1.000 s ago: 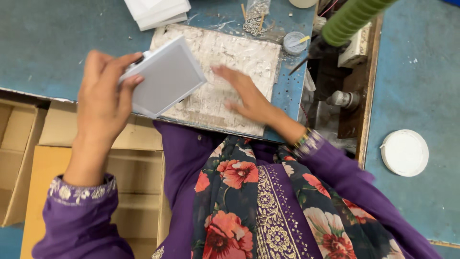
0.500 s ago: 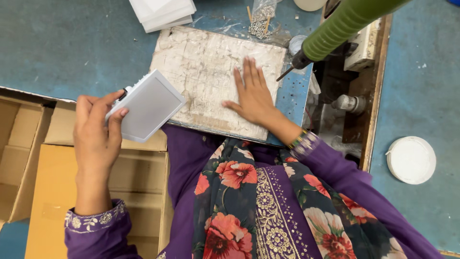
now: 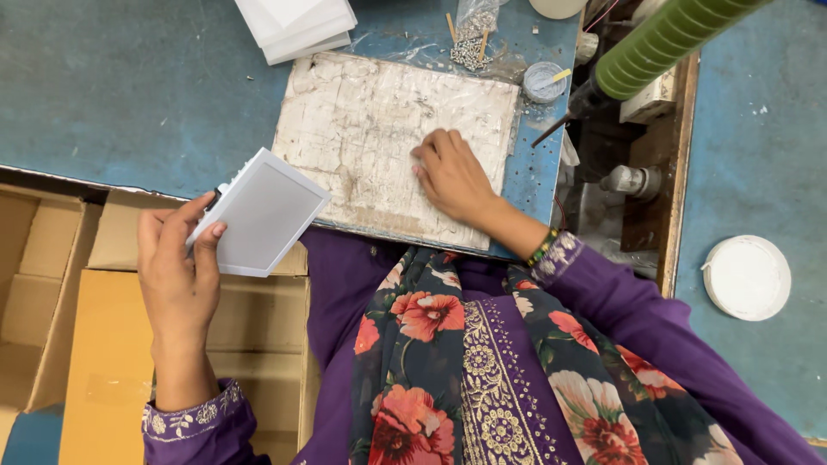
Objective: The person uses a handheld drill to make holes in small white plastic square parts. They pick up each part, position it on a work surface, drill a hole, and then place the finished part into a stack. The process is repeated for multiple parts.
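- White panel (image 3: 258,215) with grey face and pale frame, being held tilted over the near table edge, hanging partly above the open cardboard boxes (image 3: 112,344).
- Left hand (image 3: 179,275) gripping that panel by its left corner, fingers curled around the edge, thumb pressing on the grey face.
- Right hand (image 3: 452,176) lying palm down on the worn whitish board (image 3: 379,129), fingers loosely together and holding nothing, fingertips pointing toward the board's middle.
- Board resting flat on the blue table (image 3: 129,95), reaching to the near edge, well apart from the panel's frame.
- Stack of white panels (image 3: 297,26) sitting at the far side of the table, just beyond the board's far left corner.
- Clear bag of small metal parts (image 3: 472,39) and small round container (image 3: 544,82) lying past the board's far right corner.
- Green ribbed tool (image 3: 663,43) hanging slantwise at upper right, dark tip pointing down near the round container.
- White round lid (image 3: 747,277) lying on the floor at right.
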